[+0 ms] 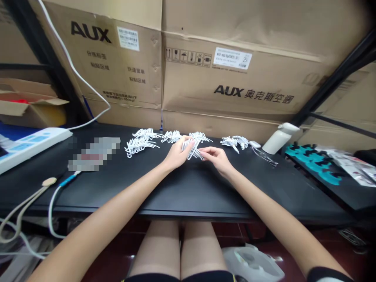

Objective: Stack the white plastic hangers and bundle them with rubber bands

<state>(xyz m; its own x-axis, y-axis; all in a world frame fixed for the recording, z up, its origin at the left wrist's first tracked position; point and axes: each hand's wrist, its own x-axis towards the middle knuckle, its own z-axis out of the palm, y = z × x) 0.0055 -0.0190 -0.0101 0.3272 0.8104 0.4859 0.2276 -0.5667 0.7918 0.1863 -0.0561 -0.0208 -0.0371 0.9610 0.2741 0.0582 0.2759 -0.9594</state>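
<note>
Just above the black table (182,192), my left hand (178,154) is closed around a bundle of thin white hooks (192,150) with bent ends. My right hand (219,158) pinches at the lower right ends of the same bundle, thumb and fingertips together. Behind and to the left lie bunches of similar white hooks (141,145), lined up in rows. Another bunch (172,136) sits just beyond my left hand, and one more (200,136) lies behind the held bundle. To the right is a looser-looking white bunch (235,143).
Large AUX cardboard boxes (188,94) wall off the back. A white bottle (280,138) and glasses (266,156) are at the right, near teal parts (314,163). On the left are a power strip (35,147), a white cable (52,207) and a pixelated object (95,154).
</note>
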